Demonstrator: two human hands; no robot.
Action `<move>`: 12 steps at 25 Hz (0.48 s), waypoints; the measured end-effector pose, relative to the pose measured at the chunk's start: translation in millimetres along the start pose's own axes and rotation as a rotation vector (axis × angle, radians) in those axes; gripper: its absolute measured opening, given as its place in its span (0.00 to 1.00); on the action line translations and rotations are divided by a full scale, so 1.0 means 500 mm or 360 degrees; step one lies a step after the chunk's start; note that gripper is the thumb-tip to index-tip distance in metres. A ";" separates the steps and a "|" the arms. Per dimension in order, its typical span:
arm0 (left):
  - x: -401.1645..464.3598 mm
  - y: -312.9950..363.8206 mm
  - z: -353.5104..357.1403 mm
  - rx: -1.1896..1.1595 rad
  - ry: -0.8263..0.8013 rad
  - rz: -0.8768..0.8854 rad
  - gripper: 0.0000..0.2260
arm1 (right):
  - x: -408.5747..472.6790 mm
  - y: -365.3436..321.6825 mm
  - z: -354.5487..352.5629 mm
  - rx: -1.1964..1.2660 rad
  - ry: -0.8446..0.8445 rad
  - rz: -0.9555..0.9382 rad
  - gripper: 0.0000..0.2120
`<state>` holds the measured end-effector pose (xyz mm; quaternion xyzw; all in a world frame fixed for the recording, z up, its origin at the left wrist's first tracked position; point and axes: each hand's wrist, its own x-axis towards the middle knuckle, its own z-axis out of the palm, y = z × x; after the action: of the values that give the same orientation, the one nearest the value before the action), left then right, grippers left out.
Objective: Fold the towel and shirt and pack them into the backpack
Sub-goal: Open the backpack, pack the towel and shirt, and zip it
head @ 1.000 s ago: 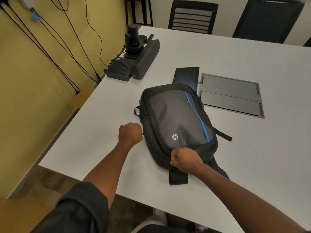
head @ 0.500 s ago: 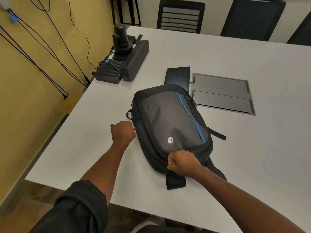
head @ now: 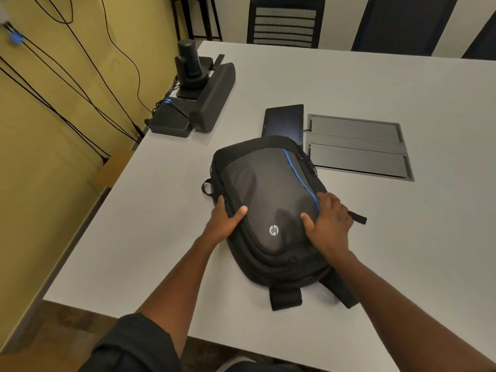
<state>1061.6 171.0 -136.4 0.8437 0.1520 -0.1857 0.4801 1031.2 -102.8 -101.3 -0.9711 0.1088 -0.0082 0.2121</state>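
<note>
1. The tabletop (head: 375,237) carries the backpack (head: 268,205) lying flat, front panel up, long axis running near to far, straps toward the near edge.
2. Both hands flank it, equally close.
3. The left hand (head: 225,220) grips the left edge, thumb on top.
4. The right hand (head: 328,221) presses the right side, fingers spread.
5. No towel or shirt shows.

The person is wearing a dark, charcoal-black short sleeve (head: 134,342) on the left arm, its fabric bunching in soft folds above the elbow. Both forearms are showing bare, and the left hand (head: 224,222) and right hand (head: 328,222) are wearing nothing.
</note>
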 end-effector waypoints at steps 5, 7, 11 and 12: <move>0.023 -0.004 0.015 -0.0055 -0.0151 -0.0062 0.51 | 0.046 0.057 0.042 0.0087 -0.0615 0.0330 0.48; 0.034 -0.009 0.009 -0.0047 -0.0209 -0.0058 0.47 | 0.037 0.059 0.049 0.0065 -0.0678 0.0335 0.47; 0.063 -0.010 -0.013 0.0012 -0.0272 -0.0038 0.44 | -0.002 0.037 0.055 0.0060 -0.0680 0.0414 0.43; 0.071 -0.009 -0.020 0.0023 -0.0299 -0.0028 0.44 | -0.015 0.030 0.058 0.0047 -0.0659 0.0422 0.43</move>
<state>1092.7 184.5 -151.5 0.8247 0.1123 -0.2693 0.4845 1022.4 -102.5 -133.5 -0.9261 0.1894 0.2175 0.2433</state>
